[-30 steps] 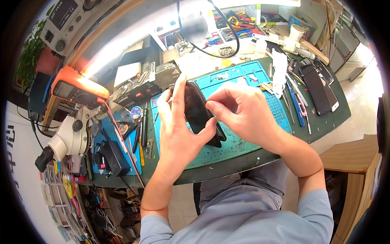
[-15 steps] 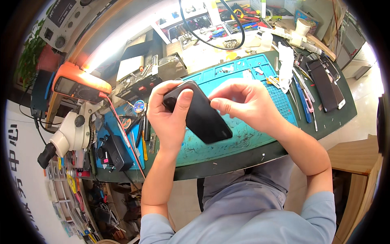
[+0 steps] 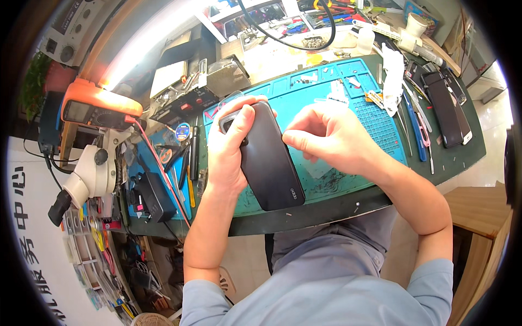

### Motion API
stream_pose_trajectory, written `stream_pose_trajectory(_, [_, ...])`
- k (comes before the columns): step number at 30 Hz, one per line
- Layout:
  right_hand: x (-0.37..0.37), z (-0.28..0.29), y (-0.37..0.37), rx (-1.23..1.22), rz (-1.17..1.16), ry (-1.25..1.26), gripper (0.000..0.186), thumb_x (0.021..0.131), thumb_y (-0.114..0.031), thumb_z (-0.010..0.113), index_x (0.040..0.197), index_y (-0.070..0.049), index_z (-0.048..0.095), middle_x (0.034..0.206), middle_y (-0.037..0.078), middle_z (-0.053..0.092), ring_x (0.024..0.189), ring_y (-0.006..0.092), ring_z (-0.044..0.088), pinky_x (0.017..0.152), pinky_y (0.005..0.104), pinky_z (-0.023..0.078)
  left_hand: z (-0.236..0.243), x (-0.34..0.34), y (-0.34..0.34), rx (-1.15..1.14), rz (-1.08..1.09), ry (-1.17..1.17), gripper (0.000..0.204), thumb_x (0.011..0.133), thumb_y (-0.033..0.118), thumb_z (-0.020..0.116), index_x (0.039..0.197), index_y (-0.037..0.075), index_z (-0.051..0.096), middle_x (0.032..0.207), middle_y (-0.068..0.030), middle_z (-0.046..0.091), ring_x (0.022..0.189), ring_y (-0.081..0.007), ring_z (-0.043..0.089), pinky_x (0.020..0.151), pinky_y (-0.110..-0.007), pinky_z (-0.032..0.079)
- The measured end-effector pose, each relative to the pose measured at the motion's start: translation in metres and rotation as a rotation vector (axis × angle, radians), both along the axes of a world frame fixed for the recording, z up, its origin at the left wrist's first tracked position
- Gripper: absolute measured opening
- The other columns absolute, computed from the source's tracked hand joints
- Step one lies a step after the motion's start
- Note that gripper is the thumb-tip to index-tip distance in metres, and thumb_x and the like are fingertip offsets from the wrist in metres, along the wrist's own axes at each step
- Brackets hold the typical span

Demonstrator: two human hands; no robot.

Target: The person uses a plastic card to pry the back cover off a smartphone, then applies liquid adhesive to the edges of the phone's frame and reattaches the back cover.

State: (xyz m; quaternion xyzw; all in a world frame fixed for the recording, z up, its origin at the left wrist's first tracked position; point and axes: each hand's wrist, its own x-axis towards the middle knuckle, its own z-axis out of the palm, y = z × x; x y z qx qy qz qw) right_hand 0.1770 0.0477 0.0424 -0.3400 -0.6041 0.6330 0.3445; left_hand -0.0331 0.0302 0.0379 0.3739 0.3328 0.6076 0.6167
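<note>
A black smartphone [image 3: 272,163] is held above the teal work mat [image 3: 348,179], its back turned up and its camera corner at the upper left. My left hand [image 3: 224,157] wraps round the phone's left side, with the thumb lying over the camera corner and fingers curling behind the top. At the phone's right edge is my right hand [image 3: 342,138], thumb and forefinger pinched together against or just beside that edge. Whatever may be between those fingertips is hidden. The phone's front side faces away and cannot be seen.
An orange multimeter [image 3: 100,111] and a white microscope arm [image 3: 89,174] stand at left. Pliers and tweezers [image 3: 185,157] lie beside the mat. On the right are a blue-handled tool [image 3: 414,130] and another dark phone [image 3: 441,111]. A black cable [image 3: 293,48] loops overhead.
The phone has tilted so its back shows more fully, and its lower end has swung toward me. My right hand keeps its pinch at the right edge. The whole view has shifted slightly.
</note>
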Motion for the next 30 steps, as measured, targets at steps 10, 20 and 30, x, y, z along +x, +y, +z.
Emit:
stream_pose_trajectory(10, [-0.006, -0.013, 0.0, -0.038, -0.029, 0.029, 0.02, 0.097, -0.02, 0.075, 0.094, -0.001, 0.068, 0.077, 0.002, 0.067, 0.065, 0.0068, 0.058, 0.057, 0.0245, 0.046, 0.0, -0.006, 0.001, -0.054, -0.056, 0.064, 0.029, 0.098, 0.018, 0.074, 0.118, -0.001, 0.067, 0.108, -0.0148, 0.072, 0.097, -0.0219, 0.072, 0.079, -0.034, 0.062])
stream_pose_trajectory(20, [-0.01, -0.018, -0.004, -0.078, -0.05, 0.13, 0.02, 0.097, -0.017, 0.074, 0.087, -0.001, 0.068, 0.068, 0.001, 0.064, 0.059, 0.0062, 0.055, 0.052, 0.0249, 0.042, 0.003, -0.001, -0.001, -0.064, -0.061, 0.133, 0.031, 0.097, 0.021, 0.075, 0.117, -0.001, 0.067, 0.105, -0.0132, 0.072, 0.094, -0.0184, 0.071, 0.076, -0.03, 0.06])
stream_pose_trajectory(30, [-0.002, -0.021, 0.005, -0.097, 0.031, 0.086, 0.023, 0.094, -0.02, 0.078, 0.089, 0.0, 0.069, 0.072, 0.003, 0.067, 0.061, 0.008, 0.059, 0.054, 0.0252, 0.046, -0.004, -0.008, 0.002, -0.153, -0.144, 0.198, 0.032, 0.096, 0.02, 0.075, 0.118, 0.0, 0.066, 0.116, -0.013, 0.071, 0.095, -0.0176, 0.07, 0.076, -0.03, 0.059])
